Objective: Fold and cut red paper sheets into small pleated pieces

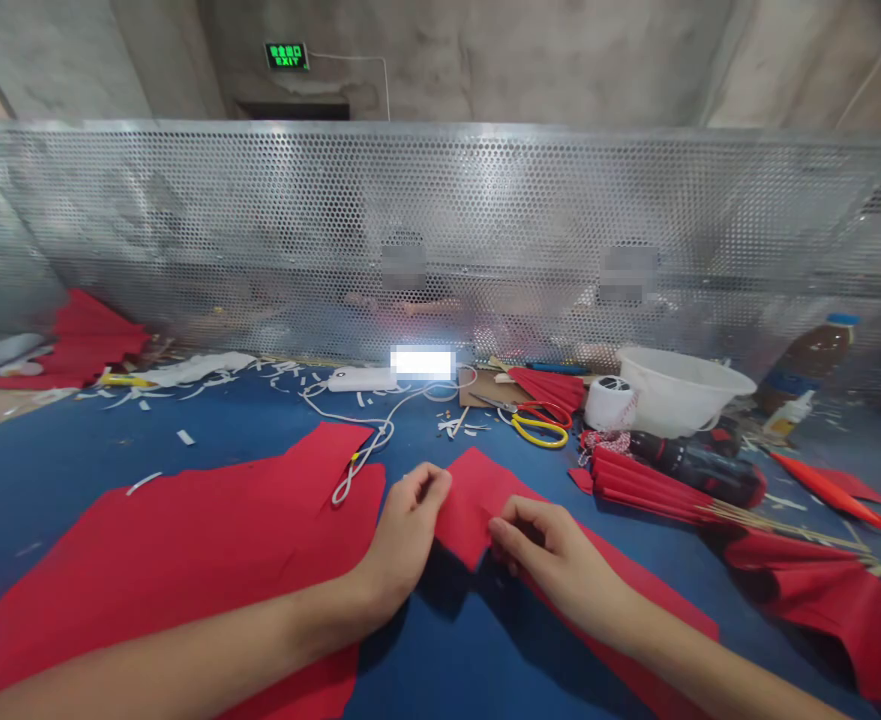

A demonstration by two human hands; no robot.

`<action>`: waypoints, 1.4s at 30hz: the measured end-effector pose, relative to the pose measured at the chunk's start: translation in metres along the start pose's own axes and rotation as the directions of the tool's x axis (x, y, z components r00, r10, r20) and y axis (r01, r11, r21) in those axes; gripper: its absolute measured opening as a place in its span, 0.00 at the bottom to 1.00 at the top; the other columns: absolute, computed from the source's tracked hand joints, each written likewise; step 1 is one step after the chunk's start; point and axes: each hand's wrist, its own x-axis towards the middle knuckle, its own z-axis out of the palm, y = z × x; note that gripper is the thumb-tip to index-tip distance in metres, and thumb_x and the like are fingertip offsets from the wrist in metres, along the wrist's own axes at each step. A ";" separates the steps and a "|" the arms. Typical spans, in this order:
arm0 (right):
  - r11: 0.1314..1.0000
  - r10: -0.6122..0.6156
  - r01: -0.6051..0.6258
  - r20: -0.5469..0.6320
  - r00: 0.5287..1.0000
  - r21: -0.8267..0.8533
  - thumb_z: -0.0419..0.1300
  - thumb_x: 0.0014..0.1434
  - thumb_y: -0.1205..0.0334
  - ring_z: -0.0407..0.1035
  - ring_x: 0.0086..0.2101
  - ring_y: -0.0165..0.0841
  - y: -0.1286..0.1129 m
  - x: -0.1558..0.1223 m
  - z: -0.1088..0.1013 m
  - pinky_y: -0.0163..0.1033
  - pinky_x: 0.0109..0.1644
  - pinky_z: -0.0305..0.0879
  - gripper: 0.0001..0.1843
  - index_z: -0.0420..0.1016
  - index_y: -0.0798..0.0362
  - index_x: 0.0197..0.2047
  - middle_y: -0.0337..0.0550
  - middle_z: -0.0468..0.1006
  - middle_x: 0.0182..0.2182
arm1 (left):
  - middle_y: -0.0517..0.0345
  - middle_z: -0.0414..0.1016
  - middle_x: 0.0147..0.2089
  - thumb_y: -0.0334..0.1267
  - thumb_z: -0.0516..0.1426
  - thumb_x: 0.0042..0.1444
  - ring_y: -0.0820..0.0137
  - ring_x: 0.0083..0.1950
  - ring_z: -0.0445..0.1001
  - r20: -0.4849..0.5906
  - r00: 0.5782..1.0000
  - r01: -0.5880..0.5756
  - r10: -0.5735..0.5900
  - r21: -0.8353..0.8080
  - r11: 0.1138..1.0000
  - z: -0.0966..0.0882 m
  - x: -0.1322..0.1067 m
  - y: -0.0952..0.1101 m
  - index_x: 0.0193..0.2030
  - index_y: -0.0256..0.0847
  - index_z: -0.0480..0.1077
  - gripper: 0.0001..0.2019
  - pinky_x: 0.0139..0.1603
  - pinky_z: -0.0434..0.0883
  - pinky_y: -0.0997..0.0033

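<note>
Four pleated red bunches, two flat red sheets, two hands

Two hands sit close together on a blue mat (72, 470). The right hand (552, 560) has its fingers and thumb pressed together on a flat red paper sheet (470, 505), and it looks like a pinch. The left hand (402, 535) is curled, with its fingertips (432, 482) at that sheet's top corner. I cannot tell if they are clamped on it. This sheet lies at 12 o'clock from the hands, with one end under the right wrist.

So far, four red paper bunches have folds like a fan. One is at 10 o'clock, one at 1 o'clock, and two are at 3 o'clock. One of those two has a row of thin wooden sticks (785, 525). Two sheets have no folds yet: the one in the hands and a big red sheet (162, 570) at 9 o'clock. A white cord (354, 480) lies on the big one.

At 1 o'clock there are two pairs of scissors (541, 430), one white bowl (680, 390), one roll of white tape (609, 402), and one black drill (699, 470). At 2 o'clock stands one brown bottle (807, 360). Many white paper scraps (207, 375) lie about.
</note>
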 end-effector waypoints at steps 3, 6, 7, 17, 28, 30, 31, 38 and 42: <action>0.997 -0.022 0.020 -0.030 0.999 -0.074 0.53 0.71 0.48 0.65 0.28 0.30 -0.001 -0.003 0.000 0.35 0.31 0.59 0.21 0.71 0.54 0.32 0.38 0.74 0.27 | 0.65 0.62 0.28 0.53 0.54 0.64 0.72 0.27 0.62 -0.162 0.986 0.033 -0.035 -0.016 0.999 -0.001 0.005 0.000 0.35 0.43 0.65 0.16 0.27 0.63 0.75; 0.977 -0.134 0.098 -0.185 0.974 -0.191 0.56 0.69 0.52 0.69 0.34 0.32 -0.005 -0.009 0.001 0.36 0.38 0.66 0.11 0.70 0.51 0.44 0.40 0.75 0.38 | 0.66 0.61 0.26 0.55 0.55 0.63 0.72 0.25 0.61 -0.025 1.000 0.007 -0.006 0.040 0.999 -0.001 0.007 0.000 0.32 0.42 0.64 0.18 0.24 0.60 0.75; 0.962 -0.180 0.130 -0.203 0.962 -0.240 0.59 0.68 0.54 0.70 0.39 0.34 -0.006 -0.010 0.002 0.38 0.43 0.68 0.11 0.68 0.50 0.49 0.42 0.75 0.43 | 0.65 0.62 0.26 0.55 0.56 0.63 0.73 0.26 0.60 0.021 1.000 -0.018 0.017 0.064 0.998 -0.001 0.007 0.000 0.31 0.41 0.65 0.19 0.24 0.59 0.76; 0.795 -0.406 0.341 -0.023 0.913 -0.502 0.62 0.62 0.67 0.66 0.56 0.43 -0.006 -0.012 0.010 0.51 0.60 0.67 0.22 0.64 0.48 0.58 0.50 0.70 0.56 | 0.65 0.64 0.25 0.53 0.58 0.61 0.73 0.27 0.60 0.191 0.980 -0.071 0.048 0.115 0.991 0.002 0.006 0.002 0.27 0.39 0.66 0.20 0.28 0.58 0.74; 0.978 -0.179 0.187 0.094 0.979 -0.091 0.62 0.64 0.64 0.68 0.55 0.38 -0.012 -0.013 -0.003 0.45 0.62 0.64 0.23 0.65 0.47 0.61 0.45 0.72 0.56 | 0.64 0.65 0.25 0.51 0.57 0.62 0.72 0.25 0.61 0.199 0.979 -0.069 0.044 0.122 0.990 0.000 0.005 0.000 0.29 0.39 0.69 0.18 0.27 0.59 0.74; 0.987 -0.153 0.158 0.112 0.982 -0.038 0.62 0.64 0.63 0.68 0.56 0.39 -0.010 -0.013 -0.006 0.46 0.64 0.63 0.25 0.65 0.46 0.63 0.44 0.72 0.57 | 0.65 0.65 0.24 0.51 0.57 0.62 0.73 0.24 0.62 0.206 0.978 -0.053 0.028 0.118 0.992 0.000 0.005 0.000 0.29 0.40 0.69 0.18 0.26 0.58 0.74; 0.989 -0.142 0.146 0.116 0.983 -0.019 0.63 0.64 0.63 0.67 0.57 0.40 -0.009 -0.013 -0.006 0.47 0.65 0.63 0.26 0.64 0.46 0.64 0.44 0.71 0.57 | 0.65 0.65 0.24 0.51 0.57 0.62 0.73 0.24 0.62 0.207 0.978 -0.047 0.022 0.116 0.992 0.000 0.004 0.000 0.29 0.40 0.69 0.18 0.26 0.58 0.74; 0.938 -0.314 0.291 -0.104 0.944 -0.190 0.54 0.71 0.58 0.69 0.54 0.41 -0.009 -0.012 -0.003 0.46 0.59 0.67 0.10 0.75 0.49 0.48 0.49 0.73 0.51 | 0.65 0.66 0.19 0.53 0.56 0.63 0.72 0.21 0.65 0.212 0.977 -0.018 -0.004 0.104 0.994 0.002 0.004 0.001 0.29 0.40 0.68 0.19 0.24 0.59 0.74; 0.881 -0.412 0.348 -0.156 0.898 -0.321 0.53 0.71 0.61 0.70 0.38 0.35 -0.008 -0.011 0.001 0.39 0.43 0.68 0.11 0.76 0.51 0.40 0.46 0.73 0.39 | 0.63 0.67 0.19 0.56 0.51 0.65 0.70 0.22 0.68 0.234 0.972 0.001 -0.017 0.066 0.998 0.000 0.003 0.003 0.30 0.41 0.67 0.22 0.25 0.61 0.74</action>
